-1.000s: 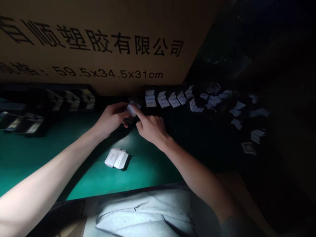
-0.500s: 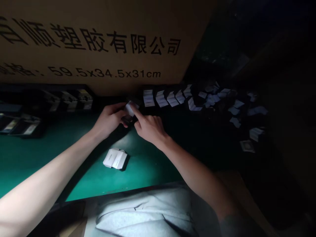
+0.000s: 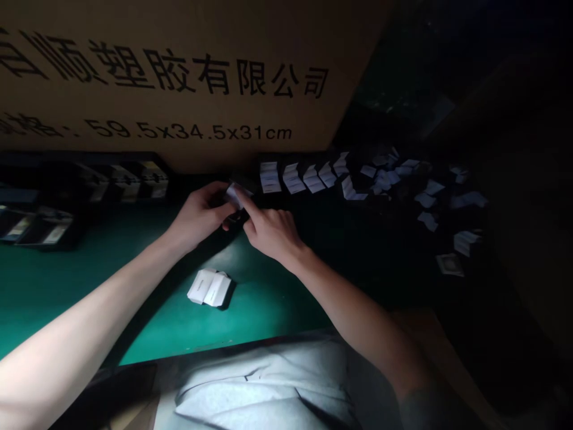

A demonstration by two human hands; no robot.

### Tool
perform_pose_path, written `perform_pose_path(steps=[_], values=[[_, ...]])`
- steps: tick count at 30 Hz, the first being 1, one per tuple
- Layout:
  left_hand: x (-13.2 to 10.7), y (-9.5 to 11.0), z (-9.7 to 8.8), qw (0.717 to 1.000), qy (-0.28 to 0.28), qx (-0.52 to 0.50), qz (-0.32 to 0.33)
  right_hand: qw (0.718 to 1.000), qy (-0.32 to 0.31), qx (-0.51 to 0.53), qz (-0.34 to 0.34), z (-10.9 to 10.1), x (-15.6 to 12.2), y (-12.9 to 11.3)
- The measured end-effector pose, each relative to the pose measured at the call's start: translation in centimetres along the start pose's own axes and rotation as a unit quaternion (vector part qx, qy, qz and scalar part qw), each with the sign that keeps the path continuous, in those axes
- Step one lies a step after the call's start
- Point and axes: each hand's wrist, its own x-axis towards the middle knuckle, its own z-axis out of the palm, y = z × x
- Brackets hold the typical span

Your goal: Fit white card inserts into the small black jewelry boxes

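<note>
head view: white-faced piece near centre, toward nine o'clock
left hand: curled, pinching the piece
right hand: index outstretched onto it, others curled; grip unclear

One head-worn camera looks forward and down, close above the green table.

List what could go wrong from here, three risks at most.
1. The small pale piece sits in the left hand with the right hand's index finger on it; uneven pressure might shift it crooked.
2. The folded white card lies loose on the green table, nearer the body; a returning hand might knock it.
3. Deep shadow covers the scattered white papers at right; one could be overlooked.
</note>
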Motion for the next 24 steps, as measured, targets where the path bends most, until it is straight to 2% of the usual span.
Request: perform_pose_path(steps=[10,18,24], values=[[-0.02,0.12,0.24,1.000,0.024,-0.008,-0.004,1.000,-0.009,-0.010,-0.010,0.01,-0.05,-0.02],[0.20,-0.42,-0.05,1.000,0.005,0.002,0.017,0.999,-0.034,-0.023,0.001,-0.40,-0.06,-0.19],[0.25,-0.36,0.09,0.999,0.042,0.013,-0.003,0.999,-0.042,-0.028,0.003,-0.55,-0.10,-0.35]])
